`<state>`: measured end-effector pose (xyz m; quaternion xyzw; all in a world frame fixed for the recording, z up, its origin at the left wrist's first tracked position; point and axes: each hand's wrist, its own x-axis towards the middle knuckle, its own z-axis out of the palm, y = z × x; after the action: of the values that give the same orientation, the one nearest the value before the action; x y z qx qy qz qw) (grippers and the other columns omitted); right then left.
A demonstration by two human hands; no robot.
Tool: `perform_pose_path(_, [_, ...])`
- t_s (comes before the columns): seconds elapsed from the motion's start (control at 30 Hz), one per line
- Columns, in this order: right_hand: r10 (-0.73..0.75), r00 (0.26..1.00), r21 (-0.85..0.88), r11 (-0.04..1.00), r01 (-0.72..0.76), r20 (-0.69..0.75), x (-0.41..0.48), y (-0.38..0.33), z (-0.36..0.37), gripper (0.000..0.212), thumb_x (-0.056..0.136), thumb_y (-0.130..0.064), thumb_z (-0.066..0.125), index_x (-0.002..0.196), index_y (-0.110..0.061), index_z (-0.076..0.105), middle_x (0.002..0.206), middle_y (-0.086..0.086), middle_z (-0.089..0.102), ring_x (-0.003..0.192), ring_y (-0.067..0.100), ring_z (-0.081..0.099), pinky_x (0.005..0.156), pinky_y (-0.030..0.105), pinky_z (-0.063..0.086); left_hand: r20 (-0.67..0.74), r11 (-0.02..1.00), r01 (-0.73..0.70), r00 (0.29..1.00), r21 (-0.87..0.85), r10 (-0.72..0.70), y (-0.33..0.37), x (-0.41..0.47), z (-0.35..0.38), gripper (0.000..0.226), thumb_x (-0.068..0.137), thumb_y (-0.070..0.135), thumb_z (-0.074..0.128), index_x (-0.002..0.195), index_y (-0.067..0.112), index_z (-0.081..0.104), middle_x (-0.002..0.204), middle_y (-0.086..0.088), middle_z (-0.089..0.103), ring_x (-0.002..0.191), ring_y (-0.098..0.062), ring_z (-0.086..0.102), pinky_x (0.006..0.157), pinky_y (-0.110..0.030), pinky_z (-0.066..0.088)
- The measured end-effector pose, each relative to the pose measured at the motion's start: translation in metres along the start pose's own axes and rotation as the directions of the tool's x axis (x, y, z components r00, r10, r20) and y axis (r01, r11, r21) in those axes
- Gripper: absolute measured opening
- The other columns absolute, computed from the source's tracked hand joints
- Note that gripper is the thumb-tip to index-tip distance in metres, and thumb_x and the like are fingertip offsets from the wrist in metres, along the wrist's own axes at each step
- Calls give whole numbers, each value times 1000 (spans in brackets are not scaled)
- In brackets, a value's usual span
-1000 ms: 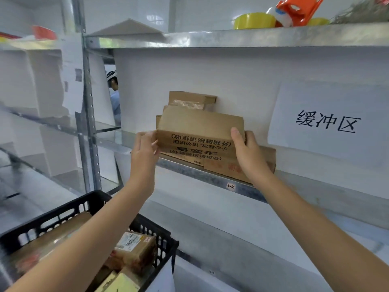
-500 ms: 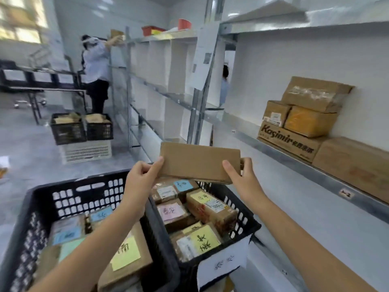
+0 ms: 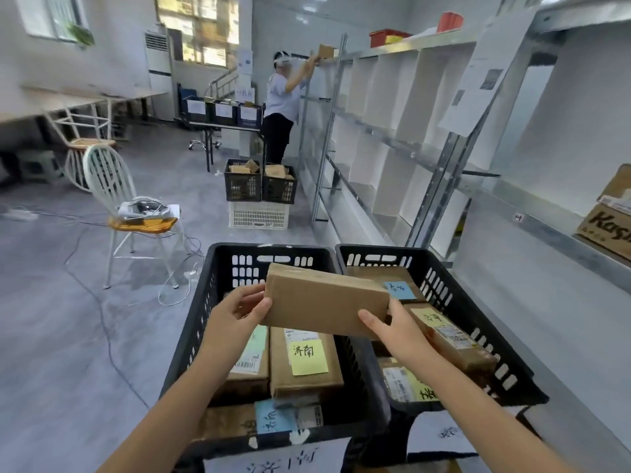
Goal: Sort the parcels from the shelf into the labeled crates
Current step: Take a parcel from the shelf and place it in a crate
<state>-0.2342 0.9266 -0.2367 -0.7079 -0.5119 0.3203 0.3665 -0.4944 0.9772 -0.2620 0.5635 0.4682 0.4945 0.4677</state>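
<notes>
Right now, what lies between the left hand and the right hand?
A plain brown parcel, gripped at one end by the left hand and at the other by the right hand, seen in the head view.

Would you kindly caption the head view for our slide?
Left hand and right hand hold a plain cardboard parcel above the left crate and right crate, beside the shelf.

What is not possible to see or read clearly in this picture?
Head view, all:
Label of the held parcel: only plain sides face the camera.
Left crate's paper tag: cut off by the bottom edge.
Printed box on the shelf: cut off by the right edge.
Right hand's fingers: hidden behind the parcel.
</notes>
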Motion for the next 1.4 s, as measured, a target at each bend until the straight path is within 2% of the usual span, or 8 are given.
perform_pose_path(0.3, [-12,1000,164,986,10,11,3,13,31,61,87,-66,45,132,-24,49,124,-11,57,114,5,53,96,29,45,-49,994,106,993,-20,-106,-44,-25,-19,19,91,0,65,102,16,62,112,3,71,111,-9,65,94,-33,55])
perform_pose_path(0.47, [-3,998,189,982,15,-64,12,23,34,29,99,-36,56,122,-18,53,120,1,62,108,10,59,81,22,47,-14,985,162,987,-53,-162,-56,-26,-17,23,89,-6,64,104,10,58,119,4,69,117,-10,62,88,-28,53])
perform_pose_path(0.63, [-23,999,185,982,32,-49,14,29,28,28,95,-18,65,120,-16,52,122,0,62,117,14,58,99,28,47,-60,943,280,954,-178,-294,-54,-20,-11,24,87,7,56,107,16,65,119,-5,68,111,-21,65,100,-46,51])
perform_pose_path(0.8, [-25,1000,175,984,25,-1,11,36,22,42,88,-7,72,122,-18,48,127,0,60,120,15,58,102,34,50,-110,974,208,970,-91,-217,-44,-22,-1,18,97,36,58,114,34,65,118,6,67,111,-13,62,101,-40,49])
perform_pose_path(0.97, [-8,1000,140,990,5,23,9,40,19,72,83,0,76,143,-20,44,131,2,59,117,15,59,94,26,53,-74,991,111,990,-76,-117,-35,-25,4,30,96,10,60,120,28,61,117,12,65,112,-3,60,97,-28,50])
perform_pose_path(1.17, [-48,999,116,992,49,-17,11,33,21,64,89,-20,73,148,-18,46,138,0,54,120,17,57,102,32,50,-79,994,81,993,-67,-86,-35,-23,6,38,95,-3,57,108,33,62,117,15,65,113,-1,59,94,-22,47])
perform_pose_path(1.3, [-59,997,133,989,66,-56,9,28,24,44,100,-37,54,140,-18,53,123,-9,58,107,6,55,79,11,45,-95,996,76,992,-55,-81,-39,-23,4,40,95,-5,56,107,32,63,120,12,66,117,-4,59,98,-27,47])
perform_pose_path(1.4, [-49,992,146,987,66,-115,13,30,26,40,102,-35,50,139,-18,54,134,0,56,116,12,52,91,21,42,-113,992,128,985,-16,-129,-49,-22,0,39,95,-5,56,110,30,65,123,9,66,120,-6,59,105,-38,48])
